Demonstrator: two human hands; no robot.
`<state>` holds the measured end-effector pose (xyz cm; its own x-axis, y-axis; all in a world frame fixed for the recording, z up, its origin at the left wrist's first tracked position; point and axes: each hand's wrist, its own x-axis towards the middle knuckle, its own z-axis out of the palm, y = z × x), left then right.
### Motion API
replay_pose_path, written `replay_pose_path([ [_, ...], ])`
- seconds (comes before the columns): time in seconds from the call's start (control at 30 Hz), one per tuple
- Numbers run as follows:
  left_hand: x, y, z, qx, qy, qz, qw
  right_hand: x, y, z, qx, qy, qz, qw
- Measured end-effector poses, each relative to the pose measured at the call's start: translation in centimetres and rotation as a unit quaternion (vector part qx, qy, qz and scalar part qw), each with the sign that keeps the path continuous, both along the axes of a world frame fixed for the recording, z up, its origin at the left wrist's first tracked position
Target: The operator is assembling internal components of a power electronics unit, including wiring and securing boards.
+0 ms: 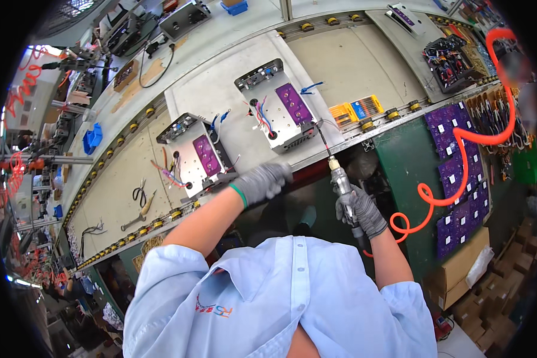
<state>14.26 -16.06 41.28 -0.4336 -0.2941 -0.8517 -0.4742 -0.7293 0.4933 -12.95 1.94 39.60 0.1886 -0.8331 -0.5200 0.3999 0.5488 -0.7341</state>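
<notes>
In a grey glove, my right hand (363,210) is wrapped round a silver air screwdriver (342,184). Its long thin bit points up and away, reaching the near right corner of a metal chassis (278,110) with a purple circuit board (293,103) and loose red and blue wires. I cannot tell whether the tip touches it. My left hand (261,184), also gloved in grey, hovers at the near edge of the bench and its fingers are smeared by motion. Just left of it sits a second similar chassis (196,156) with a purple board (206,155).
A coiled orange air hose (453,173) hangs at the right. An orange-and-blue box (364,108) lies by the roller track (394,113). Purple boards (459,179) cover a green panel. Pliers (140,194) and a hammer (143,215) lie at left.
</notes>
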Motion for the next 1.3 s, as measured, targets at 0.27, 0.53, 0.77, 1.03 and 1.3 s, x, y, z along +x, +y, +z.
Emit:
replay_pose_path([
  [0.27, 4.6, 0.4, -1.3, -0.016, 0.192, 0.225, 0.955, -0.2, 1.9, -1.6, -0.065, 0.172, 0.011, 0.983],
  [0.53, 5.3, 2.0, -2.8, -0.038, 0.231, 0.211, 0.949, 4.4, 4.2, 2.9, -0.152, 0.267, 0.148, 0.94],
  [0.77, 5.5, 3.3, -3.4, -0.015, 0.302, 0.32, 0.898, 6.6, 4.2, 4.5, -0.164, 0.354, 0.184, 0.902],
  [1.03, 5.1, 5.0, -3.0, -0.037, 0.242, 0.371, 0.896, 6.6, 4.6, 5.6, -0.15, 0.334, 0.174, 0.914],
  [1.3, 4.8, 5.1, -4.0, 0.057, 0.302, 0.371, 0.876, 6.2, 5.4, 5.7, -0.161, 0.344, 0.189, 0.905],
])
